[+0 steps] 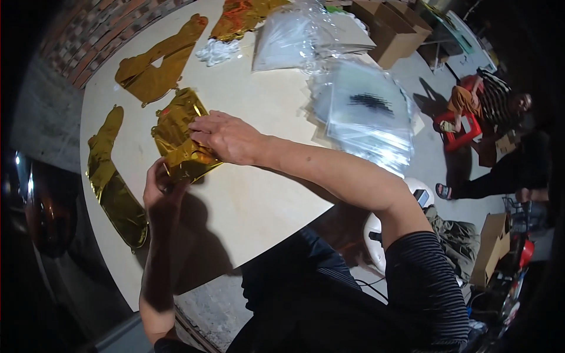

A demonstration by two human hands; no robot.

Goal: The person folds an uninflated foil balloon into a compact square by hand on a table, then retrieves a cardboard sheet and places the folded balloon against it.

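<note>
Your left hand (pixel 159 189) grasping a crumpled, mirror-bright gold foil piece (pixel 175 130) with small edge tabs, your right hand (pixel 228 139) across it, grip unclear.

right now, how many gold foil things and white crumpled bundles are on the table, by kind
Gold foil piece under the right hand: 1
Long foil strip: 1
Broad foil sheet: 1
Gold heap, layers uncountable: 1
White crumpled bundle: 1
Total: 5

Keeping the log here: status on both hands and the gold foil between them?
Left hand at near-left edge, right hand on top. Gold foil piece wrinkled, on tabletop. No obstruction seen between hands.
</note>
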